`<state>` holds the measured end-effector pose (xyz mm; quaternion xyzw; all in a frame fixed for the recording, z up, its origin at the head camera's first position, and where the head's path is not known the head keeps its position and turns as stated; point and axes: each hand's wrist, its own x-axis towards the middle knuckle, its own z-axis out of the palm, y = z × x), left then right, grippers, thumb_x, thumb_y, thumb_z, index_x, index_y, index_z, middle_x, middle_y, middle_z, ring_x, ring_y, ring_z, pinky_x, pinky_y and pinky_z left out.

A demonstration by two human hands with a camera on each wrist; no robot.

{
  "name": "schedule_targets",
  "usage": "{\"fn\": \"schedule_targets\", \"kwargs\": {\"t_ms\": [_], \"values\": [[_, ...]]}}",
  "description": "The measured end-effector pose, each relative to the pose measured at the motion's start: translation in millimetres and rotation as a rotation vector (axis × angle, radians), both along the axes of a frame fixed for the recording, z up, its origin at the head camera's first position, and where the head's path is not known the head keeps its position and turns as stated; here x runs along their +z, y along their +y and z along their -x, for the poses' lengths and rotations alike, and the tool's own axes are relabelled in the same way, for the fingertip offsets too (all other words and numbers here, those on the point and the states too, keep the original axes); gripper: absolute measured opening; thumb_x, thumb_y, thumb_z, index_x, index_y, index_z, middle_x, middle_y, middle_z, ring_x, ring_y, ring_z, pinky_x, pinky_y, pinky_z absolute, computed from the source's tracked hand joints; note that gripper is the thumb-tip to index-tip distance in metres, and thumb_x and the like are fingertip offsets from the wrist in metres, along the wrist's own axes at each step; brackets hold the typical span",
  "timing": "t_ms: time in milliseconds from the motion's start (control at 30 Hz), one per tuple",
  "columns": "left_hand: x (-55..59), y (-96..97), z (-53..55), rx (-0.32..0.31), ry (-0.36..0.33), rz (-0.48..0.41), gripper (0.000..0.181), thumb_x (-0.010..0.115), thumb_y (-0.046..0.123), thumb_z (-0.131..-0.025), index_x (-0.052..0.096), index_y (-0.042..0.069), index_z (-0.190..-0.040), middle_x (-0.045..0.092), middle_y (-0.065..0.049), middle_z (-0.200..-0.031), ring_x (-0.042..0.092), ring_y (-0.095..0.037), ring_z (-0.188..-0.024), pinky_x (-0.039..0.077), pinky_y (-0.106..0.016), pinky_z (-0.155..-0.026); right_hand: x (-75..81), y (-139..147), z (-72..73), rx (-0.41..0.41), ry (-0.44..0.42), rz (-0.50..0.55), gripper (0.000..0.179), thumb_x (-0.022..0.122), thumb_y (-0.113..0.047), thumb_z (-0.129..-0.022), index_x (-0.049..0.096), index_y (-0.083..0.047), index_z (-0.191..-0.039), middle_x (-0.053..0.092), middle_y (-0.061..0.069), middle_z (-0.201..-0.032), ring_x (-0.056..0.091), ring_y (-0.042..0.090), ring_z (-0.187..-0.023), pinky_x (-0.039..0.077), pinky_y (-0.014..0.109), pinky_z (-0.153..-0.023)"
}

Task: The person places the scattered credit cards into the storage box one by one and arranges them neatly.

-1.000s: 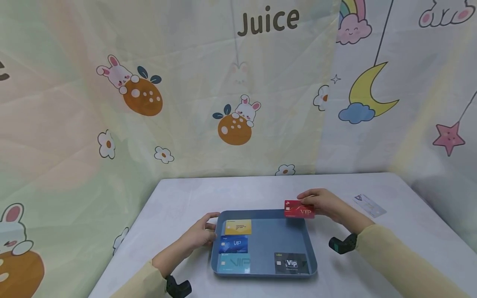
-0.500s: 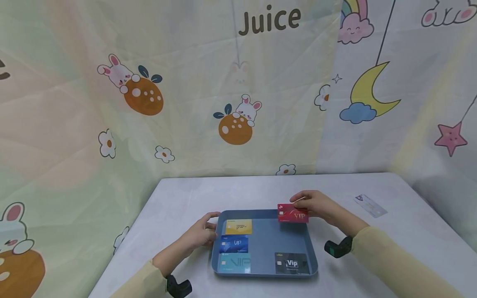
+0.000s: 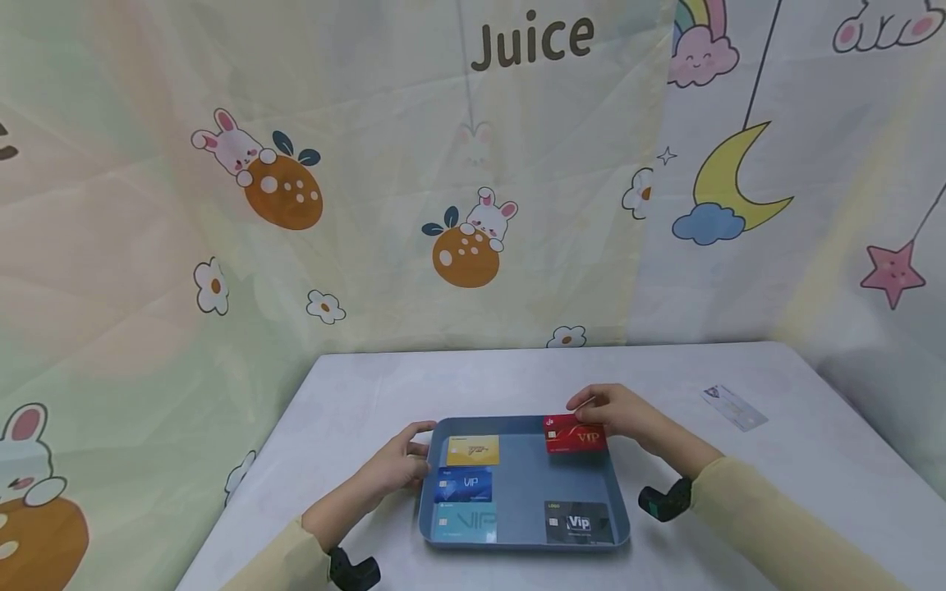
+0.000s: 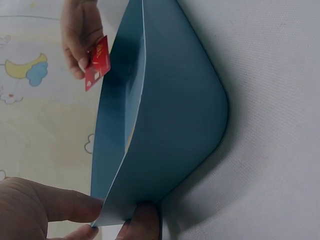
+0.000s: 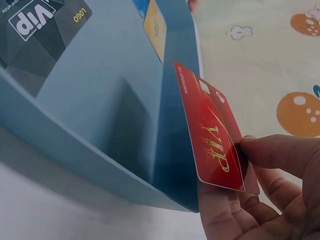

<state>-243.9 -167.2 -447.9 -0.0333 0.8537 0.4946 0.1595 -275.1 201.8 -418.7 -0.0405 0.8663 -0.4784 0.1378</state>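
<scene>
My right hand [image 3: 619, 410] pinches a red VIP card [image 3: 567, 438] between thumb and fingers. In the right wrist view the card [image 5: 212, 135] is tilted and held above the back right corner of a blue-grey tray [image 3: 523, 472], its shadow falling on the tray floor. My left hand [image 3: 399, 460] grips the tray's back left part; the left wrist view has thumb and fingers on either side of its wall [image 4: 175, 95]. Down the tray's left side lie a yellow card [image 3: 473, 451], a blue VIP card [image 3: 463, 484] and a teal VIP card [image 3: 464, 523]. A dark Vip card [image 3: 578, 523] lies at front right.
A pale, see-through-looking card [image 3: 735, 408] lies on the white table [image 3: 414, 382], right of the tray. A printed cloth backdrop [image 3: 369, 164] stands behind and beside the table. Each wrist wears a black device [image 3: 665, 500].
My right hand has carried the red card leftward and toward me, from over the tray's back right edge to inside its corner. My left hand and the tray stay in place.
</scene>
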Motion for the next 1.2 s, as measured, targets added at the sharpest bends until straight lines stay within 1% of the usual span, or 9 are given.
{"fn": "schedule_targets", "kwargs": {"t_ms": [233, 367, 533, 667, 933, 1067, 1200], "values": [[-1.6, -0.7, -0.3, -0.005, 0.009, -0.004, 0.076, 0.063, -0.002, -0.083, 0.043, 0.013, -0.154, 0.062, -0.021, -0.131, 0.066, -0.027, -0.103, 0.060, -0.037, -0.076, -1.1, -2, -1.5, 0.014, 0.010, -0.021, 0.030, 0.071, -0.018, -0.094, 0.069, -0.005, -0.122, 0.067, 0.017, -0.123, 0.063, 0.028, -0.110, 0.060, 0.045, -0.093], [-1.6, -0.5, 0.1, -0.002, 0.006, -0.008, 0.076, 0.063, -0.002, -0.083, 0.043, 0.014, -0.154, 0.061, -0.021, -0.132, 0.066, -0.027, -0.104, 0.059, -0.037, -0.075, -3.0, -2, -0.7, 0.020, 0.023, -0.041, 0.025, 0.070, -0.017, -0.095, 0.070, -0.007, -0.118, 0.068, 0.013, -0.116, 0.062, 0.028, -0.108, 0.060, 0.045, -0.092], [-1.9, -0.4, -0.1, -0.004, 0.012, -0.009, 0.076, 0.064, -0.002, -0.082, 0.043, 0.014, -0.154, 0.061, -0.021, -0.131, 0.066, -0.027, -0.103, 0.059, -0.036, -0.075, -7.4, -3, -0.8, 0.036, 0.103, -0.081, 0.018, 0.069, -0.014, -0.095, 0.073, -0.010, -0.112, 0.069, 0.007, -0.108, 0.061, 0.026, -0.108, 0.060, 0.044, -0.091], [-2.1, -0.9, -0.2, -0.005, 0.013, -0.013, 0.076, 0.064, -0.002, -0.082, 0.043, 0.013, -0.153, 0.061, -0.021, -0.131, 0.066, -0.027, -0.102, 0.060, -0.037, -0.075, -8.6, -4, -1.4, 0.049, 0.160, -0.101, 0.015, 0.068, -0.013, -0.095, 0.074, -0.010, -0.109, 0.070, 0.006, -0.105, 0.062, 0.026, -0.106, 0.060, 0.044, -0.089], [-1.5, -1.5, -0.7, -0.014, 0.010, -0.019, 0.076, 0.063, -0.002, -0.082, 0.042, 0.013, -0.154, 0.060, -0.022, -0.133, 0.066, -0.028, -0.105, 0.059, -0.037, -0.076, -8.7, -3, -3.0, 0.070, 0.182, -0.107, 0.012, 0.070, -0.013, -0.095, 0.075, -0.010, -0.105, 0.071, 0.007, -0.105, 0.063, 0.026, -0.103, 0.060, 0.041, -0.086], [-0.9, -1.7, -1.1, -0.017, 0.010, -0.020, 0.076, 0.063, -0.002, -0.083, 0.042, 0.013, -0.154, 0.060, -0.022, -0.133, 0.066, -0.028, -0.105, 0.060, -0.037, -0.076, -9.5, -2, -4.1, 0.082, 0.203, -0.129, 0.013, 0.070, -0.010, -0.094, 0.075, -0.008, -0.105, 0.072, 0.007, -0.105, 0.064, 0.023, -0.099, 0.061, 0.042, -0.084], [-0.5, -1.7, -1.3, -0.016, 0.009, -0.017, 0.075, 0.063, -0.002, -0.083, 0.042, 0.013, -0.154, 0.060, -0.022, -0.132, 0.066, -0.028, -0.105, 0.060, -0.038, -0.076, -11.8, -4, -4.7, 0.090, 0.229, -0.166, 0.012, 0.071, -0.008, -0.093, 0.076, -0.011, -0.103, 0.073, 0.006, -0.105, 0.064, 0.020, -0.094, 0.062, 0.040, -0.083]]}}
